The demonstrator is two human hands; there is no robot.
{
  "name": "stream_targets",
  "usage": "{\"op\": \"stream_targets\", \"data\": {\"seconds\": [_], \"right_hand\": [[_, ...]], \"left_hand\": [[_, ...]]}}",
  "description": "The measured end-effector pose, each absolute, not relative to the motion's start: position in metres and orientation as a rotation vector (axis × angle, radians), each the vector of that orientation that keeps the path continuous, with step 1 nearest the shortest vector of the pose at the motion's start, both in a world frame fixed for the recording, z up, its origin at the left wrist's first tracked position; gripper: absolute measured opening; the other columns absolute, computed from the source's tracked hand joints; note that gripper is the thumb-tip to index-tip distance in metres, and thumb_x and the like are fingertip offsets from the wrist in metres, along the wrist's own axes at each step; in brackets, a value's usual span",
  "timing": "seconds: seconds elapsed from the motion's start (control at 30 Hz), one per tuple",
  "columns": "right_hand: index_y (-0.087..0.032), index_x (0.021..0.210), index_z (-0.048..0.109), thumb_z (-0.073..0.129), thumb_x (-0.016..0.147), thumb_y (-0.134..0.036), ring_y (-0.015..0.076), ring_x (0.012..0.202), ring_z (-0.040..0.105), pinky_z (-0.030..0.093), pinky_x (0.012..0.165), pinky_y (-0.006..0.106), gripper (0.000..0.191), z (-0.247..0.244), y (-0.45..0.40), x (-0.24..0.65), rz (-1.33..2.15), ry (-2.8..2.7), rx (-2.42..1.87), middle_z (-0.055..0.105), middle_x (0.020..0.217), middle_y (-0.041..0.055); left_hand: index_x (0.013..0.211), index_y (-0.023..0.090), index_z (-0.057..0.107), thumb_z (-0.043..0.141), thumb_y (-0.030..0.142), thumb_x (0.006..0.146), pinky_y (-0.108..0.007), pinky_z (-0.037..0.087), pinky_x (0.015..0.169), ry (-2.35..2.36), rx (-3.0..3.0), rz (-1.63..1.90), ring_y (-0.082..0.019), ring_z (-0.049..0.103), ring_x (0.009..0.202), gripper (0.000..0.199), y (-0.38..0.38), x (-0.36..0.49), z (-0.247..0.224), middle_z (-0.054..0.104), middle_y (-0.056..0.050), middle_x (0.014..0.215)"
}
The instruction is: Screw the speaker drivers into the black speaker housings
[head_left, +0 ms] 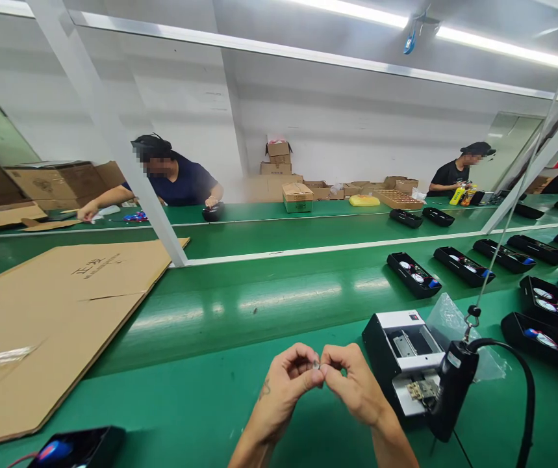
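My left hand and my right hand meet above the green bench. Both are closed, thumbs and fingertips pinched round a tiny pale piece between them, too small to name. Just right of my right hand stands a black and white benchtop machine with a metal mechanism at its front. In front of that machine hangs a black corded power screwdriver on a cable. At the bottom left lies a black housing with a blue part and a red wire.
A large cardboard sheet covers the left side. Several open black housings line the green conveyor on the right. Clear plastic wrap lies behind the machine. White posts frame the line. Co-workers work across it.
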State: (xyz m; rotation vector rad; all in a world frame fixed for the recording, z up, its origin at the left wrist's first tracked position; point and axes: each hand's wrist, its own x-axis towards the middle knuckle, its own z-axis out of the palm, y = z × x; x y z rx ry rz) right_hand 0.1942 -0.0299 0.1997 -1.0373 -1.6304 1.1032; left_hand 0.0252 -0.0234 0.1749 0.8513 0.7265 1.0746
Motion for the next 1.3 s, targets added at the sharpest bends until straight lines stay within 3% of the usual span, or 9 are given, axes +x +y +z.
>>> {"op": "stream_targets", "data": {"seconds": [0.2,0.4,0.57,0.7,0.83,1.0,1.07,1.17,1.3], "right_hand": [[-0.022,0.058,0.05,0.068,0.078,-0.049,0.0051,0.037,0.019,0.016,0.04,0.023,0.037,0.185,-0.025,0.19,1.562,-1.239,-0.765,0.045,0.044,-0.0068],[-0.022,0.053,0.051,0.076,0.069,-0.046,0.0035,0.03,0.013,0.011,0.035,0.021,0.037,0.178,-0.019,0.188,1.758,-0.983,-0.631,0.026,0.033,-0.0126],[-0.022,0.056,0.051,0.074,0.074,-0.051,0.0048,0.036,0.018,0.015,0.04,0.021,0.041,0.184,-0.023,0.189,1.561,-1.07,-0.715,0.033,0.038,-0.0099],[-0.022,0.055,0.049,0.073,0.078,-0.052,0.0061,0.042,0.022,0.019,0.044,0.022,0.044,0.19,-0.029,0.188,1.467,-1.253,-0.805,0.041,0.044,-0.0068],[-0.024,0.053,0.046,0.075,0.073,-0.057,0.006,0.035,0.019,0.013,0.04,0.023,0.048,0.19,-0.027,0.186,1.644,-1.131,-0.704,0.032,0.038,-0.0098],[-0.026,0.057,0.031,0.072,0.076,-0.046,0.0039,0.031,0.004,0.016,0.039,0.024,0.049,0.195,-0.022,0.204,1.587,-0.768,-0.446,0.012,0.039,-0.016],[-0.025,0.058,0.037,0.072,0.078,-0.043,0.0042,0.033,0.008,0.021,0.042,0.025,0.045,0.198,-0.022,0.214,1.454,-0.752,-0.484,0.017,0.04,-0.0148],[-0.022,0.063,0.057,0.078,0.082,-0.048,0.0076,0.038,0.027,0.025,0.042,0.025,0.038,0.197,-0.023,0.219,1.223,-0.875,-0.711,0.04,0.045,-0.0079],[-0.02,0.093,0.078,0.083,0.087,-0.049,0.0146,0.052,0.061,0.05,0.05,0.027,0.029,0.186,-0.02,0.21,0.947,-1.021,-0.996,0.071,0.068,0.0018]], "left_hand": [[0.082,0.017,0.081,0.103,0.046,0.069,-0.022,0.05,0.071,0.592,0.758,1.013,-0.011,0.061,0.065,0.039,-0.029,0.03,0.188,0.069,0.0,0.064],[0.08,0.015,0.084,0.106,0.047,0.065,-0.02,0.047,0.062,0.538,0.648,0.985,-0.008,0.057,0.058,0.042,-0.032,0.036,0.186,0.068,-0.001,0.068],[0.087,0.016,0.082,0.103,0.049,0.069,-0.022,0.051,0.071,0.554,0.69,1.065,-0.011,0.063,0.069,0.043,-0.032,0.037,0.176,0.07,-0.003,0.075],[0.085,0.017,0.076,0.106,0.049,0.06,-0.023,0.049,0.069,0.599,0.808,1.108,-0.012,0.061,0.069,0.05,-0.033,0.037,0.173,0.067,0.0,0.076],[0.08,0.016,0.071,0.105,0.048,0.065,-0.023,0.048,0.065,0.635,0.805,1.102,-0.01,0.059,0.059,0.048,-0.034,0.039,0.172,0.064,0.003,0.066],[0.096,0.018,0.072,0.105,0.04,0.068,-0.022,0.05,0.062,0.523,0.602,1.107,-0.012,0.068,0.062,0.049,-0.03,0.036,0.172,0.072,0.001,0.075],[0.103,0.019,0.071,0.105,0.037,0.07,-0.021,0.052,0.065,0.52,0.537,1.093,-0.012,0.07,0.066,0.052,-0.027,0.032,0.175,0.073,0.001,0.077],[0.103,0.02,0.068,0.107,0.035,0.066,-0.02,0.052,0.068,0.527,0.481,1.105,-0.01,0.07,0.067,0.056,-0.025,0.028,0.177,0.074,0.002,0.078],[0.091,0.019,0.065,0.11,0.039,0.059,-0.019,0.046,0.061,0.527,0.493,1.125,-0.008,0.064,0.059,0.059,-0.026,0.027,0.175,0.072,0.003,0.072]]}}
